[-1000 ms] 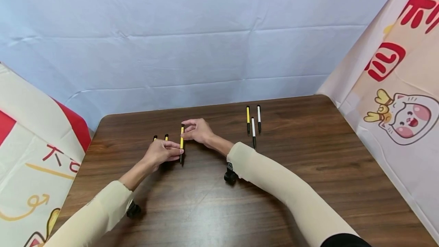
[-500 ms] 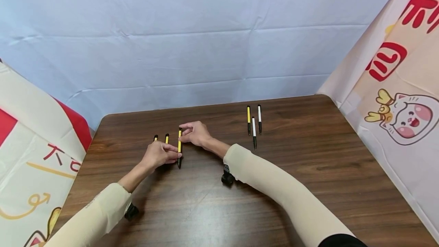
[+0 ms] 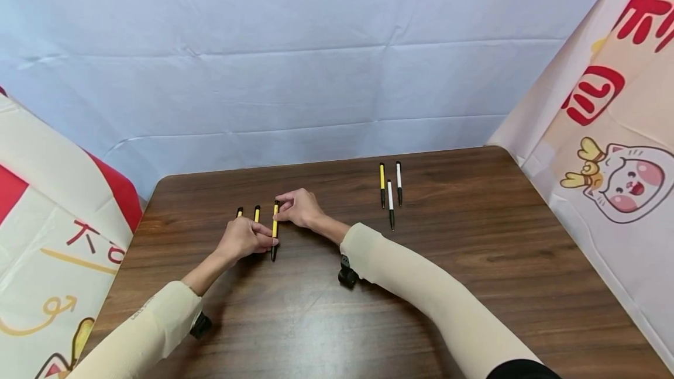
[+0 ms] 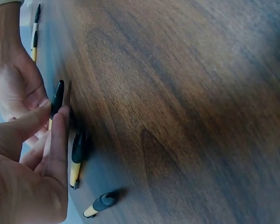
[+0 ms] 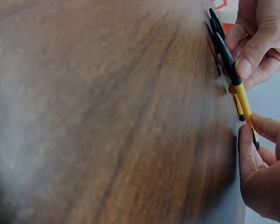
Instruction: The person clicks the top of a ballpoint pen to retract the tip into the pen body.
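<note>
Grip check from my station: the left hand [image 3: 245, 240] pinches the held pen [image 3: 275, 227] near its black tip; the right hand [image 3: 300, 208] pinches the clip end. Held pen lies between the two hands, tip towards the person, just right of two yellow pens [image 3: 257, 213] partly hidden behind the left hand. I cannot tell whether its whole length rests on the table [image 3: 326, 320]. To steady it well, I would keep both pinches light, level the two ends, match the neighbours' direction, and let both sets of fingers go evenly so it does not roll. Room: the far edge lies beyond the right hand, so I would not push that way. Bare wood runs towards the person and rightwards, up to one more yellow pen [image 3: 382, 183] and two white pens [image 3: 391, 203].
</note>
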Motion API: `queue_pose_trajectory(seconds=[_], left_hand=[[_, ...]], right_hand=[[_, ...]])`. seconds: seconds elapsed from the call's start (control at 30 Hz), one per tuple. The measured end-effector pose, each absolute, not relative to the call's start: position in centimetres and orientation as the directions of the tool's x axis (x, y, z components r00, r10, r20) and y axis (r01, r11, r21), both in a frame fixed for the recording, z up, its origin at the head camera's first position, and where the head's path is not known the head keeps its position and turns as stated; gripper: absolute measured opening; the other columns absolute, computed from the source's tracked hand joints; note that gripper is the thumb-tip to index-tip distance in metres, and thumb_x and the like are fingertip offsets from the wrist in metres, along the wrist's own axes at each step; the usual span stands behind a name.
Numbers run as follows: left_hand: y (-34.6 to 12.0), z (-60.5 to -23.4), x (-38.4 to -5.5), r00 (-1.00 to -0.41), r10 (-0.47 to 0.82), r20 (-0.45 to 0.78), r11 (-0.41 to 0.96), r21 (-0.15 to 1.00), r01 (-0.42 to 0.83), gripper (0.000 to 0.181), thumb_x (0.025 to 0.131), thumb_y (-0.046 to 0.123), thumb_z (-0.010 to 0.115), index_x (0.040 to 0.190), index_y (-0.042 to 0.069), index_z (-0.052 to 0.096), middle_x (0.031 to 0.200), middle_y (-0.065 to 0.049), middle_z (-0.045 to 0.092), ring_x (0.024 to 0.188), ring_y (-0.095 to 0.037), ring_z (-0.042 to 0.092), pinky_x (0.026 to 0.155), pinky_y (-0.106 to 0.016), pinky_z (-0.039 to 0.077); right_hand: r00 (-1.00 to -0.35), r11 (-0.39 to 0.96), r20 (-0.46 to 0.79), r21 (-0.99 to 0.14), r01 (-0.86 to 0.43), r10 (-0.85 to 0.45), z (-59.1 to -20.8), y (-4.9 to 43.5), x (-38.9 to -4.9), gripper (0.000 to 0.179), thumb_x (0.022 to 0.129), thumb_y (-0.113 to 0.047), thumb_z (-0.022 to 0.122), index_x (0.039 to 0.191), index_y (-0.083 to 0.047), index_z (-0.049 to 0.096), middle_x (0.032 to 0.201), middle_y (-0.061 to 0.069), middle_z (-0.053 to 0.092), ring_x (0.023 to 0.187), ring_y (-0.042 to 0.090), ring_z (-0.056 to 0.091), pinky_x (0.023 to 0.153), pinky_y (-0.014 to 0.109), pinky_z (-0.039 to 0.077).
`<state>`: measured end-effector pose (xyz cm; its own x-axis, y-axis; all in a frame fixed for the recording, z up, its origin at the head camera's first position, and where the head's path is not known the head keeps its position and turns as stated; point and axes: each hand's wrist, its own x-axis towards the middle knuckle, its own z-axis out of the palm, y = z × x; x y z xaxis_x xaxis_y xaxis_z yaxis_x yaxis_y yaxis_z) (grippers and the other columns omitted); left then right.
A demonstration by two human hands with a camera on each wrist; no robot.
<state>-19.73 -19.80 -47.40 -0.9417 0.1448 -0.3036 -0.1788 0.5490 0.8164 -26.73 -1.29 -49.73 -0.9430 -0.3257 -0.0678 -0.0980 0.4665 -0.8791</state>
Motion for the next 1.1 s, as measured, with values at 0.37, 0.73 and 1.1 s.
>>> queue_pose_trajectory(seconds=[0.37,0.73,1.1], left_hand=[[-19.64,-47.46,-19.75,-0.945,0.144,-0.293,0.559,0.813,-0.167,0.012,0.089,0.007,0.087,0.096,-0.002,0.083,0.083,-0.012,0.080,0.070,-0.018,0.078,0.066,-0.031,0.066],[-19.40,-47.44,-19.45,-0.961,0.115,-0.253,0.592,0.794,-0.138,0.015,0.086,0.007,0.089,0.095,-0.002,0.082,0.082,-0.012,0.080,0.071,-0.019,0.079,0.065,-0.031,0.066],[-19.64,-47.70,-19.33,-0.957,0.108,-0.268,0.587,0.794,-0.156,0.014,0.087,0.009,0.089,0.095,0.000,0.082,0.080,-0.009,0.080,0.071,-0.018,0.078,0.065,-0.030,0.066]], right_hand=[[-0.944,0.486,-0.045,-0.865,-0.126,-0.325,-50.02,-1.48,-26.85,0.043,0.085,-0.017,0.092,0.125,-0.009,0.079,0.082,-0.005,0.079,0.073,0.004,0.070,0.094,0.031,0.059],[-0.936,0.552,-0.021,-0.812,-0.189,-0.351,-49.81,-1.46,-26.95,0.042,0.086,-0.016,0.092,0.125,-0.008,0.079,0.082,-0.004,0.079,0.069,0.002,0.067,0.086,0.028,0.059],[-0.929,0.531,-0.043,-0.830,-0.171,-0.367,-49.83,-0.75,-27.07,0.038,0.085,-0.018,0.092,0.121,-0.009,0.081,0.087,-0.003,0.081,0.071,0.004,0.068,0.076,0.021,0.054]])
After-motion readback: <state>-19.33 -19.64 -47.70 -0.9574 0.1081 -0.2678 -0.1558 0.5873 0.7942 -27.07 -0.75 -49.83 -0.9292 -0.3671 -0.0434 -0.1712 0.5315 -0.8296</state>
